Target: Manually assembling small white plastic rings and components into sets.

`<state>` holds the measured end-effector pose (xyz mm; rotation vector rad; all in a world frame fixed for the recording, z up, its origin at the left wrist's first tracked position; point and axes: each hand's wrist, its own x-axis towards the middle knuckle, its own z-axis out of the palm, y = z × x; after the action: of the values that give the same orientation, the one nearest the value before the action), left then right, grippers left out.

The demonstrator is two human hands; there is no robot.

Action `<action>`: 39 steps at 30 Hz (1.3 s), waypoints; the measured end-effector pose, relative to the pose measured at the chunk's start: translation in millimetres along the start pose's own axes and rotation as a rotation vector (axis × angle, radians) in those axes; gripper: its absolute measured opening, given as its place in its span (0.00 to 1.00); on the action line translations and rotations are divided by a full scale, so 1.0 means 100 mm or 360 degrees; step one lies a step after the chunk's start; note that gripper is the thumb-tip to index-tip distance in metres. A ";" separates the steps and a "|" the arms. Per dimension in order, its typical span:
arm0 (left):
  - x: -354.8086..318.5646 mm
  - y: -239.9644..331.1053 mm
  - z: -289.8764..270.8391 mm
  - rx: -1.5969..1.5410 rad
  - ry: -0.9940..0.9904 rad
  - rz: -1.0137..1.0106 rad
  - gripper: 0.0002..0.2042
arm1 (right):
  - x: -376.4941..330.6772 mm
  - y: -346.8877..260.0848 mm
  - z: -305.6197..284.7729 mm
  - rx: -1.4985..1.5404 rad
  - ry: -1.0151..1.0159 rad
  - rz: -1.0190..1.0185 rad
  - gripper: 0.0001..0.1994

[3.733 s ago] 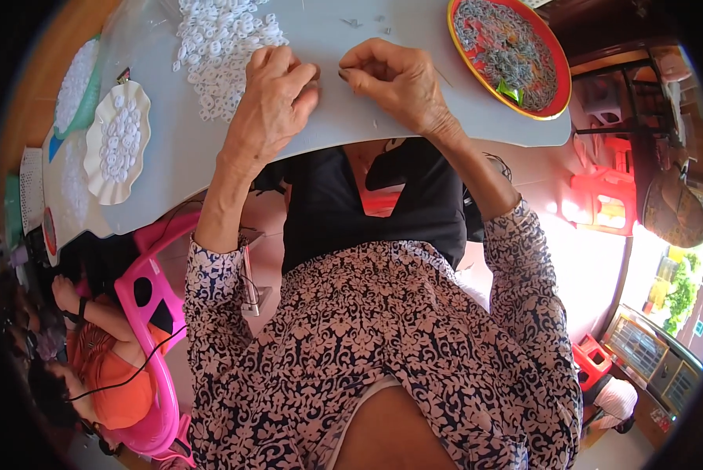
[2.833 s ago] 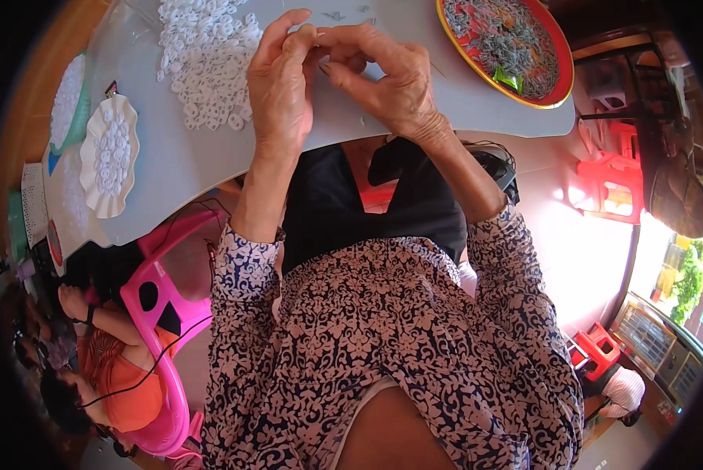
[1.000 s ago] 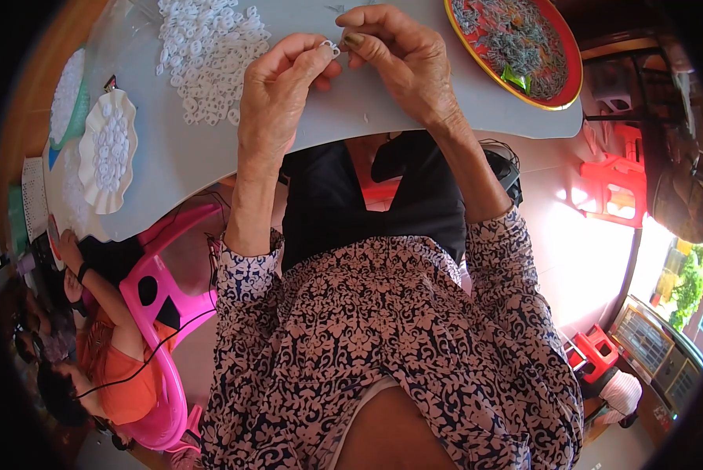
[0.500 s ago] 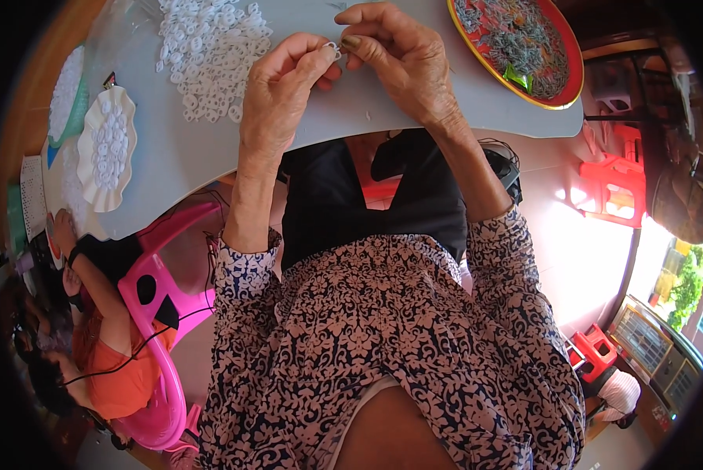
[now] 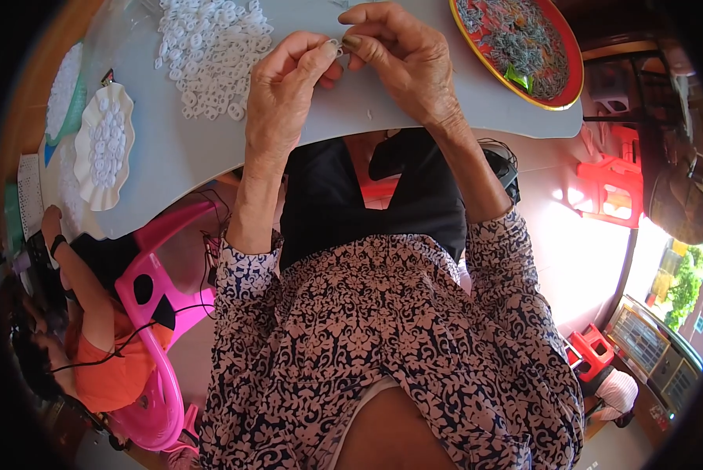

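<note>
Over the table's near part, my left hand (image 5: 285,86) pinches a small white plastic ring piece (image 5: 335,47) between thumb and fingers. My right hand (image 5: 402,66) meets it from the other side, its thumb and index finger closed at the piece's edge. Whatever those right fingertips grip is too small to make out. To the left of my hands spreads a loose pile of similar white plastic pieces (image 5: 214,59). A round red tray (image 5: 576,74) with a gold rim lies at the right, bearing many small grey metal-looking bits (image 5: 524,43) and a green scrap (image 5: 517,78).
A white wavy-edged dish (image 5: 124,168) of white pieces stands on the grey table (image 5: 163,164) at the left, beside a green container (image 5: 75,117). A co-worker in orange (image 5: 116,368) sits by a pink chair (image 5: 159,376). Red stools (image 5: 611,188) stand at the right.
My hands stay together at the same spot, with the left one shifted very slightly right. At the left, the co-worker's arm and body have moved a little.
</note>
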<state>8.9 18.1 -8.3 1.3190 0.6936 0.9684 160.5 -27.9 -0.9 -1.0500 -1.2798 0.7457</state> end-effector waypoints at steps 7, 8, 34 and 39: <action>0.00 -0.02 0.01 -0.0009 0.0022 0.0018 0.08 | 0.00 0.01 0.00 -0.0008 0.0035 0.0051 0.07; 0.00 -0.01 0.01 -0.0011 0.0022 0.0018 0.08 | 0.01 0.04 -0.02 -0.0004 -0.0017 0.0077 0.06; -0.02 -0.05 -0.01 -0.0197 -0.0103 0.0078 0.07 | 0.02 0.01 -0.05 -0.0122 -0.0153 0.0160 0.09; -0.03 -0.05 -0.01 -0.0204 -0.0117 0.0081 0.06 | 0.03 0.01 -0.03 -0.0097 -0.0121 0.0192 0.09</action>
<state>7.9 16.0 -13.4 1.2577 0.5351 0.9843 164.1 -26.0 -0.4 -1.1660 -1.3194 0.8494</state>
